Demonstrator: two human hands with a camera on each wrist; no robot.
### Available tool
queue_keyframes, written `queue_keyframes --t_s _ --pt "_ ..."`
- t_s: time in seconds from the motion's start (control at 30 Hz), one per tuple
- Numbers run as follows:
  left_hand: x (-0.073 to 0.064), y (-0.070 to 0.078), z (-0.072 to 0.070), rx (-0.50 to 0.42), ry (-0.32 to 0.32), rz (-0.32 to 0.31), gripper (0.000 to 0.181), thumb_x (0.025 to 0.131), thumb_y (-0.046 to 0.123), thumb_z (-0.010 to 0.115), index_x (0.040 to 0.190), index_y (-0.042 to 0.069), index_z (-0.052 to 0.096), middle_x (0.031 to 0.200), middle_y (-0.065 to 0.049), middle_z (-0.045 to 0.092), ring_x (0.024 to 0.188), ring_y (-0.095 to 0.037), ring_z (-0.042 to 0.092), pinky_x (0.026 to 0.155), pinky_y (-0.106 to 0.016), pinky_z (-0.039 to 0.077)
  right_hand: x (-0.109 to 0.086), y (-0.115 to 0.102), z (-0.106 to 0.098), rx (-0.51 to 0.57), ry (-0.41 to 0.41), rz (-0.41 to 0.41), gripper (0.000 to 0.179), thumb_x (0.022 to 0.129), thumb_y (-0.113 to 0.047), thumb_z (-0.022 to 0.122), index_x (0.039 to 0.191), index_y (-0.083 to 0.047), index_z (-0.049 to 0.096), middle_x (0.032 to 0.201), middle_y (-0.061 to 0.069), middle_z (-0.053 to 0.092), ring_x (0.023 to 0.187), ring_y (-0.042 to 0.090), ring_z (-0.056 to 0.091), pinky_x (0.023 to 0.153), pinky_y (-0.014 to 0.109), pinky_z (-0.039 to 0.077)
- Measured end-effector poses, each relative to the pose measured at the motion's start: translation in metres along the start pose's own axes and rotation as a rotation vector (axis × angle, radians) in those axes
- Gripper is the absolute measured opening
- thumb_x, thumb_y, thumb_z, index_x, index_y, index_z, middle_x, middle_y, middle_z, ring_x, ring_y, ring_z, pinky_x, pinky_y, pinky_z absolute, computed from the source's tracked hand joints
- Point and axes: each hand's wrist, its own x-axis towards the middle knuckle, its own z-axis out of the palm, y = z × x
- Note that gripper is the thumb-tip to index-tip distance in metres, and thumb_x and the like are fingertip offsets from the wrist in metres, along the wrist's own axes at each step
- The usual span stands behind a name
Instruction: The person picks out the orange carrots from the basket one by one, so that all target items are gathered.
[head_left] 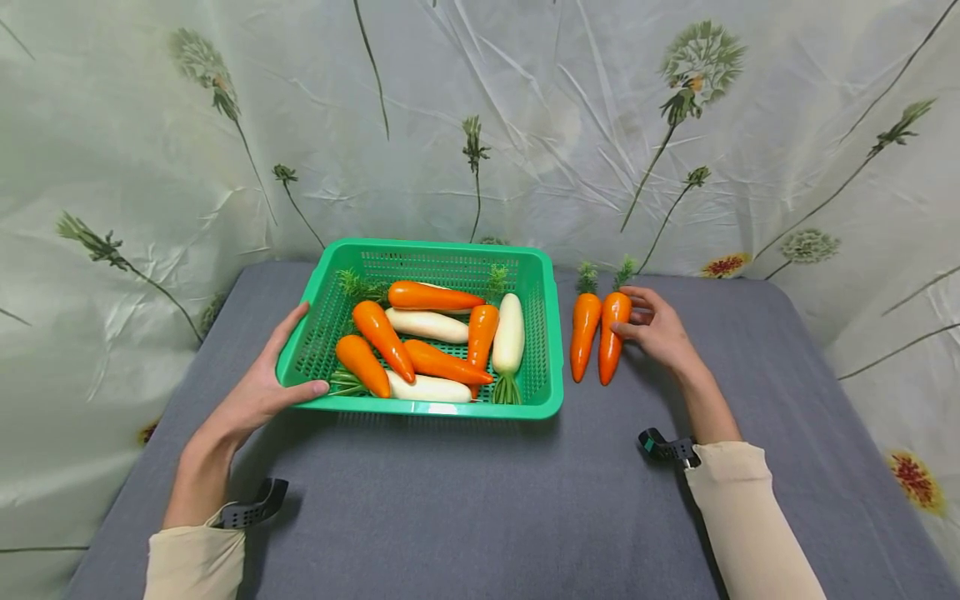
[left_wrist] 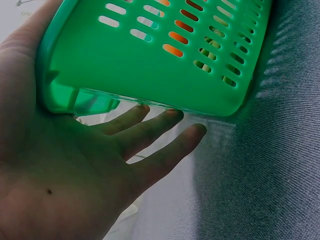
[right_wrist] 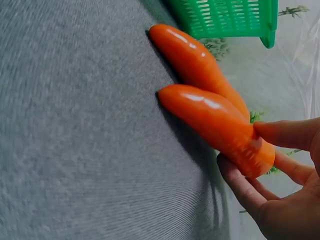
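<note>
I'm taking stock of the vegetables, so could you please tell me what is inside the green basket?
Inside the green basket are five orange carrots and at least three white radishes. Several overlap, so whatever lies directly beneath them is covered and cannot be seen.

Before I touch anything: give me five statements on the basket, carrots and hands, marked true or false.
1. The right hand holds a carrot outside the green basket. True.
2. The left hand is inside the basket, holding a radish. False: the left hand touches the basket's rim at one end.
3. The other carrot outside lies nearer the basket than the held one. True.
4. Only carrots are in the basket. False: white radishes lie there too.
5. The basket is on the table. True.
</note>
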Motion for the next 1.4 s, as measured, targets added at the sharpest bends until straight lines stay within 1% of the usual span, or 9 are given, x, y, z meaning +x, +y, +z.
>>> queue_keyframes --t_s 0.13,0.2,0.3,0.43,0.5,0.6,0.97,1.27,1.4 --pt "0.000 -0.001 0.001 -0.001 0.003 0.002 0.109 0.092 0.016 0.077 0.165 0.049 0.002 0.174 -0.013 0.008 0.138 -0.020 0.030 0.093 -0.011 0.033 0.001 0.003 0.000 0.002 0.012 0.016 0.073 0.097 -0.010 0.071 0.161 -0.006 0.035 0.160 0.030 0.036 0.141 0.047 0.049 0.077 0.015 0.053" --pt "0.000 -0.001 0.001 -0.003 0.002 0.005 0.109 0.092 0.016 0.077 0.165 0.049 0.002 0.174 -0.012 0.008 0.138 -0.019 0.029 0.093 -0.010 0.033 0.002 0.006 0.000 -0.014 0.012 0.013 0.073 0.097 -0.011 0.071 0.160 -0.005 0.036 0.159 0.030 0.038 0.140 0.047 0.050 0.081 0.018 0.053" --pt "0.000 -0.002 0.001 -0.001 0.002 0.006 0.109 0.092 0.016 0.077 0.165 0.049 0.002 0.174 -0.012 0.008 0.139 -0.018 0.029 0.093 -0.010 0.032 0.004 0.009 0.000 -0.051 0.004 -0.003 0.070 0.098 -0.013 0.072 0.159 -0.004 0.039 0.158 0.030 0.041 0.139 0.046 0.050 0.094 0.031 0.051" --pt "0.001 -0.003 0.001 -0.002 0.003 0.005 0.109 0.092 0.016 0.077 0.165 0.049 0.002 0.174 -0.011 0.007 0.139 -0.018 0.029 0.093 -0.010 0.032 0.006 0.011 0.001 -0.064 -0.009 -0.016 0.068 0.097 -0.012 0.072 0.158 -0.004 0.041 0.159 0.029 0.043 0.140 0.046 0.048 0.109 0.054 0.043" --pt "0.001 -0.003 0.001 -0.003 0.003 0.005 0.109 0.092 0.017 0.077 0.165 0.049 0.001 0.174 -0.011 0.007 0.139 -0.018 0.029 0.093 -0.010 0.033 0.007 0.011 0.002 -0.060 -0.011 -0.013 0.068 0.098 -0.011 0.071 0.158 -0.004 0.041 0.160 0.029 0.042 0.141 0.047 0.047 0.112 0.059 0.041" --pt "0.001 -0.004 0.001 -0.005 0.003 0.004 0.109 0.093 0.016 0.077 0.165 0.049 0.001 0.174 -0.011 0.007 0.139 -0.019 0.029 0.093 -0.010 0.033 0.008 0.011 0.003 -0.059 -0.009 -0.009 0.068 0.098 -0.011 0.071 0.158 -0.004 0.041 0.160 0.029 0.042 0.141 0.047 0.046 0.113 0.060 0.040" --pt "0.002 -0.006 0.000 0.005 0.003 0.008 0.109 0.093 0.017 0.076 0.165 0.050 0.002 0.173 -0.012 0.008 0.137 -0.019 0.031 0.092 -0.011 0.034 0.011 0.015 0.003 -0.058 0.003 -0.032 0.068 0.098 -0.013 0.072 0.158 -0.004 0.041 0.158 0.028 0.045 0.140 0.045 0.049 0.109 0.053 0.044" --pt "0.002 -0.005 0.001 -0.007 0.002 0.011 0.108 0.093 0.017 0.076 0.165 0.049 0.002 0.174 -0.011 0.007 0.138 -0.018 0.030 0.093 -0.010 0.034 0.010 0.015 0.002 -0.037 0.004 -0.027 0.071 0.096 -0.017 0.075 0.158 -0.007 0.042 0.158 0.026 0.046 0.139 0.043 0.051 0.091 0.021 0.045" --pt "0.001 -0.005 0.001 -0.004 0.004 0.011 0.109 0.093 0.017 0.076 0.165 0.049 0.002 0.174 -0.012 0.007 0.138 -0.019 0.030 0.093 -0.010 0.034 0.010 0.015 0.002 -0.036 0.007 -0.028 0.071 0.096 -0.016 0.075 0.158 -0.006 0.042 0.157 0.026 0.046 0.138 0.043 0.051 0.084 0.014 0.045"
